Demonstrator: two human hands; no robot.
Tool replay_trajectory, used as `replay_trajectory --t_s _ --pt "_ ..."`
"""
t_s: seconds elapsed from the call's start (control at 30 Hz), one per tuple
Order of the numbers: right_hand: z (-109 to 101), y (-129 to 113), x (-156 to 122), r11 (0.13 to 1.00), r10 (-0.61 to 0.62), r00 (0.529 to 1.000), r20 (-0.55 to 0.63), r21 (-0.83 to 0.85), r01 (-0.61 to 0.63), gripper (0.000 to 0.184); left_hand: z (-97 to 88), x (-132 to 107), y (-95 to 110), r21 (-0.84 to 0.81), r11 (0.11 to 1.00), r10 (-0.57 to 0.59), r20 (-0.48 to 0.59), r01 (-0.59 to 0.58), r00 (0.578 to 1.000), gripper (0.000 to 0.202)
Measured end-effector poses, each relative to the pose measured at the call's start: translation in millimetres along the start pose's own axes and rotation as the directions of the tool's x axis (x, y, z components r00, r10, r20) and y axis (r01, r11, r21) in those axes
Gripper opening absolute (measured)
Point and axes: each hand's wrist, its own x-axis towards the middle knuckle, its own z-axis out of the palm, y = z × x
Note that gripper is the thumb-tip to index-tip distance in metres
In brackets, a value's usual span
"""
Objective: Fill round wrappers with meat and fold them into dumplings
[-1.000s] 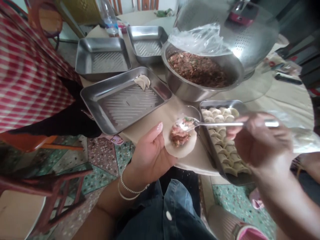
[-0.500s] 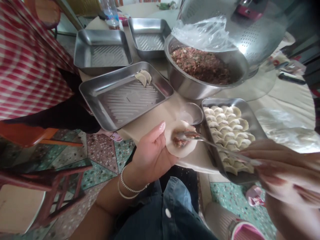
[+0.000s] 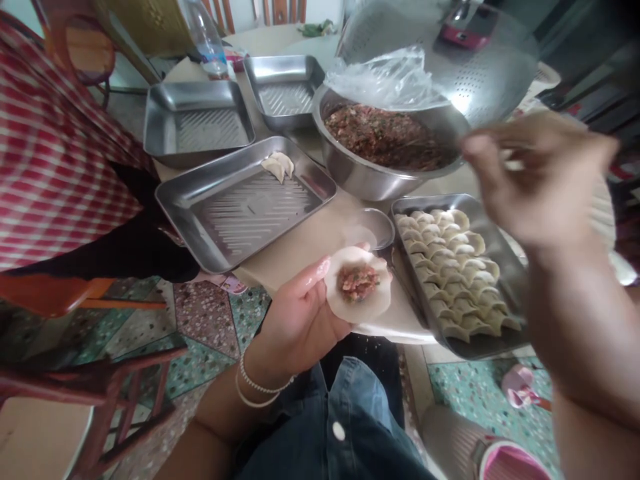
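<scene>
The left hand lies palm up over the lap, fingers cupped under a round wrapper, with the thumb on its near-left edge. A lump of filling sits in the wrapper's middle, and a bare band of dough runs all round it. Handling it well here, I judge, means a level palm, the lump kept central, and a rim free of grease, since smeared dough seals badly. The fingers should cradle the soft sheet, not pinch it.

Just beyond the wrapper, a small dish stands on the worktop. To its right, a steel tray holds rows of folded dumplings packed close together.

The right hand is raised above that tray's far end, near the bowl. It is blurred, and I cannot tell whether it grips anything. If it comes in to fold, dry fingertips would help.

To the left, a second tray carries 2 dumplings in its far corner. Behind it, a big bowl is filled with mince. A plastic bag lies over its far rim, and a colander stands behind. Farther off are 2 empty trays, side by side.
</scene>
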Motion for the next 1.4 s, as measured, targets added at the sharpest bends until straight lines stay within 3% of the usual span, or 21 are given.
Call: replay_trajectory --t_s 0.1,0.2,0.27,0.33,0.4,0.47,0.57,0.7,0.77,0.9,0.97,1.1,1.17,1.3,1.4 --pt "32 8 38 0.991 -0.136 0.981 0.14 0.011 0.136 0.039 0.0 -2 -1 0.019 1.0 -0.011 0.034 0.011 0.999 0.046" --pt "44 1 46 0.984 -0.165 0.958 0.234 -0.022 0.175 0.045 0.1 -4 1 0.025 1.0 -0.01 0.034 0.009 0.999 0.046" --pt "39 -12 31 0.979 -0.158 0.979 0.133 -0.112 0.173 0.048 0.5 -5 4 0.031 1.0 -0.005 0.022 0.005 1.0 0.047" --pt "27 -27 4 0.962 -0.235 0.971 -0.04 -0.149 0.227 0.055 0.8 -6 7 0.037 0.999 0.0 0.01 0.0 1.0 0.049" --pt "17 -42 -29 0.902 -0.431 0.895 -0.115 -0.076 0.425 0.048 0.7 -7 9 0.036 0.999 -0.005 0.009 0.005 1.0 0.05" --pt "13 -55 -59 0.773 -0.633 0.772 -0.055 0.005 0.634 0.032 0.2 -6 9 0.032 0.999 -0.029 0.026 0.028 0.999 0.05" --pt "14 -68 -89 0.724 -0.689 0.722 -0.058 -0.029 0.689 0.016 -0.7 -4 6 0.044 0.997 -0.07 0.045 0.068 0.997 0.05" --pt "15 -75 -95 0.769 -0.639 0.767 -0.063 -0.021 0.639 0.022 -2.6 2 4 0.049 0.997 -0.06 0.043 0.058 0.997 0.05" --pt "14 -73 -88 0.812 -0.581 0.814 0.026 0.078 0.578 0.021 -4.8 6 6 0.051 0.998 -0.034 0.018 0.033 0.999 0.051" --pt "21 -56 -67 0.926 -0.365 0.887 0.283 0.207 0.315 0.045 -11.5 13 17 0.055 0.994 0.1 -0.146 -0.093 0.984 0.052" --pt "32 -46 -56 0.956 -0.29 0.87 0.398 0.168 0.242 0.052 -14.4 14 24 0.065 0.983 0.18 -0.236 -0.169 0.955 0.054" --pt "53 -36 -43 0.953 -0.284 0.781 0.557 0.074 0.294 0.061 -16.8 10 33 0.075 0.961 0.278 -0.299 -0.267 0.913 0.053" --pt "52 -39 -44 0.946 -0.302 0.788 0.536 0.065 0.318 0.06 -16.3 8 33 0.067 0.958 0.286 -0.285 -0.279 0.915 0.054" --pt "36 -57 -57 0.919 -0.393 0.848 0.356 0.184 0.348 0.058 -13.6 9 30 0.028 0.964 0.264 -0.245 -0.266 0.933 0.056" --pt "27 -73 -74 0.875 -0.482 0.826 0.291 0.206 0.438 0.06 -11.0 14 26 0.01 0.969 0.244 -0.223 -0.248 0.944 0.059"
